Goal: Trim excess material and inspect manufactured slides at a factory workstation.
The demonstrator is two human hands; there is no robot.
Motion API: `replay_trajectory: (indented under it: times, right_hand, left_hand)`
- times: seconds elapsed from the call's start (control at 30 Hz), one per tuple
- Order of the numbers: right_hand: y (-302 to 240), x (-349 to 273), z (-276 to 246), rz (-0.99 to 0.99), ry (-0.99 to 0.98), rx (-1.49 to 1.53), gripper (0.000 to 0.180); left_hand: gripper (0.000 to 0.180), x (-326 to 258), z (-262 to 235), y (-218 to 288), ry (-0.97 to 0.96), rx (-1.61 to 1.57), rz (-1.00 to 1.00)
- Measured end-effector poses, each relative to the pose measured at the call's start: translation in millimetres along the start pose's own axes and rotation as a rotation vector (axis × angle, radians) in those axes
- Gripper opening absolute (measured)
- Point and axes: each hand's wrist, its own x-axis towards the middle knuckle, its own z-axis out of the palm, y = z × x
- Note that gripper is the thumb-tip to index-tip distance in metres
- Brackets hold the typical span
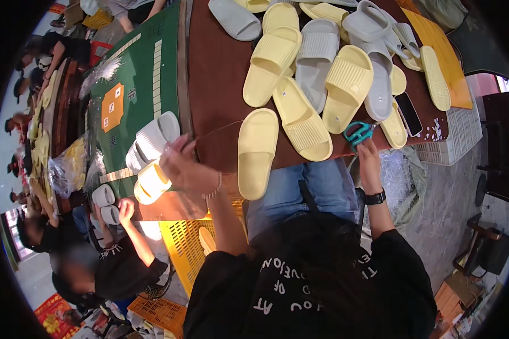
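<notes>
On the left, a helper's hand [125, 208] holds up white slippers [106, 204]. The left hand [178, 164] has its fingers closed on a clear bag [169, 195] with a yellow slipper [151, 182] inside. A yellow slipper [256, 151] hangs over the table [218, 85] edge. The right hand [369, 151] grips teal scissors [358, 133] beside a phone [408, 113].

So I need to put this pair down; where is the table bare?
The brown table is bare along its left strip, between the green mat and the yellow slipper at the front edge. The slipper pile crowds the middle and right, up to the phone and scissors.
</notes>
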Motion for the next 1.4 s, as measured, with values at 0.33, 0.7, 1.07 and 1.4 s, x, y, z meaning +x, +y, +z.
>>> replay_trajectory:
  times: [0.33, 0.7, 1.07, 1.4]
  right_hand:
    - [-47, -118, 75, -0.334, -0.926, -0.420, 0.040]
    - [8, -115, -26, -0.089, -0.511, -0.324, 0.023]
    - [6, -119, 21, 0.075, -0.734, -0.239, 0.023]
    - [92, 22, -267, -0.742, 0.586, -0.839, 0.026]
  left_hand:
    - [0.006, -117, -44, 67, -1.188, -0.065, -0.705]
    - [0.011, -137, -46, 7, -1.191, -0.176, -0.944]
    - [0.007, -161, -48, 17, -1.255, -0.100, -0.914]
    - [0.017, -151, -33, -8, -1.463, 0.329, -0.387]
